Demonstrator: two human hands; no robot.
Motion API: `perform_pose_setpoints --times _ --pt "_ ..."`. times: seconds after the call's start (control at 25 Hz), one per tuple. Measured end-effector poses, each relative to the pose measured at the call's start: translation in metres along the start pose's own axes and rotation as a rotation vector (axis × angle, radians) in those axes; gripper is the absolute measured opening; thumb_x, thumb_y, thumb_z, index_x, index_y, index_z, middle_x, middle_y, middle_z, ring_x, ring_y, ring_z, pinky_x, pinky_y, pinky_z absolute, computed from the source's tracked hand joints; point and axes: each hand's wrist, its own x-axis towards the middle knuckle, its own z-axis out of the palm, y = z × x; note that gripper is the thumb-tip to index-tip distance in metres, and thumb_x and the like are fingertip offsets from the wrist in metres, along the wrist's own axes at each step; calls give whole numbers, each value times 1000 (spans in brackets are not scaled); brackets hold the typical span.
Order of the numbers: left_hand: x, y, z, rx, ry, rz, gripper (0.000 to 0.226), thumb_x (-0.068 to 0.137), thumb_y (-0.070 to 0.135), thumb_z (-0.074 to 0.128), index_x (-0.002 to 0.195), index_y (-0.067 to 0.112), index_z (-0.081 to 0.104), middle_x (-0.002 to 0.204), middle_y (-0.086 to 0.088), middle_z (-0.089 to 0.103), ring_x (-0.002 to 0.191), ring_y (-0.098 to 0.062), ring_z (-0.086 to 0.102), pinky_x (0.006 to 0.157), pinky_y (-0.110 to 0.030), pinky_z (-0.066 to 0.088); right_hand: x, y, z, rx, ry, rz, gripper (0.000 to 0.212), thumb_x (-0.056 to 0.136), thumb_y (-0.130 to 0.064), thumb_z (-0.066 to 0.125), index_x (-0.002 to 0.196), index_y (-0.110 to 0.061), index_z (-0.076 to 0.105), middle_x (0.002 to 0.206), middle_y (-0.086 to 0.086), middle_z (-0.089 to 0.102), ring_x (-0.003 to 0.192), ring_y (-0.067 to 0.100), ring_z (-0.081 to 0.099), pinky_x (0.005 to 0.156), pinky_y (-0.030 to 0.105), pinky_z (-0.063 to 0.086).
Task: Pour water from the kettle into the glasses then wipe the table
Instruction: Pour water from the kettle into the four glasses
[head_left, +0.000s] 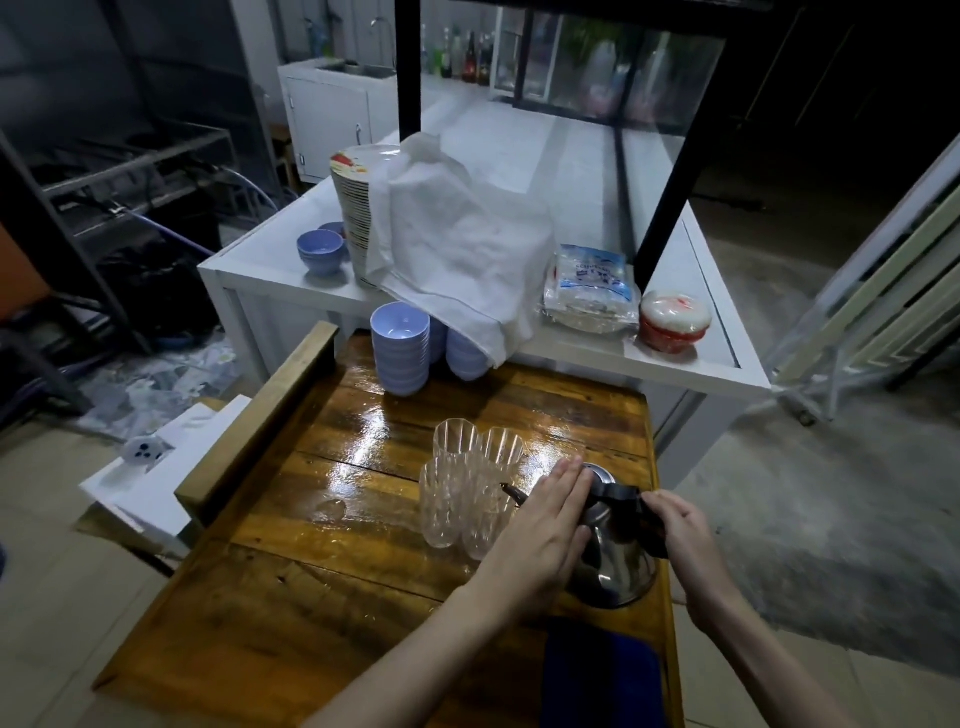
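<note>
A steel kettle (618, 566) with a black handle stands near the right edge of the wet wooden table (322, 561). My left hand (545, 535) lies flat against the kettle's left side, fingers together and stretched out. My right hand (675, 525) is closed around the black handle. Several clear ribbed glasses (467, 483) stand bunched just left of the kettle, and its spout points at them. A dark blue cloth (602, 675) lies at the table's near edge, between my forearms.
Stacks of blue bowls (400, 348) stand at the table's far end. Behind is a white counter (685, 364) holding a plate stack under a white cloth (457, 244), a plastic packet (592, 286) and a red container (672, 319). A raised wooden rail (260, 415) borders the table's left.
</note>
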Motion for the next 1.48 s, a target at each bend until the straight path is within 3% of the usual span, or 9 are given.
perform_pose_setpoints --times 0.44,0.76,1.08,1.48 --pt "0 10 3 -72 4 -49 57 102 28 27 152 15 1 160 1 -5 145 -4 -13 119 -25 -5 4 -8 -7 -93 28 -44 33 100 -20 50 78 -10 72 75 7 71 80 24 66 67 33 50" --pt "-1 15 1 -99 2 -75 57 103 28 26 151 15 -1 160 2 -8 145 -5 -14 120 -26 -4 8 -10 -10 -157 17 -77 30 100 -22 50 85 -11 72 85 10 72 88 25 67 70 33 50" --pt "2 11 -1 -107 -9 -100 57 103 32 24 151 19 -3 159 6 -10 144 -1 -15 120 -25 -4 14 -14 -10 -212 25 -120 32 99 -26 51 77 -14 72 79 9 71 83 28 66 80 54 53" --pt "5 9 -1 -157 -7 -123 57 103 31 25 152 19 -1 160 6 -8 145 -1 -13 120 -27 -1 17 -16 -6 -229 34 -129 33 99 -27 51 77 -14 72 79 8 71 83 27 67 83 56 55"
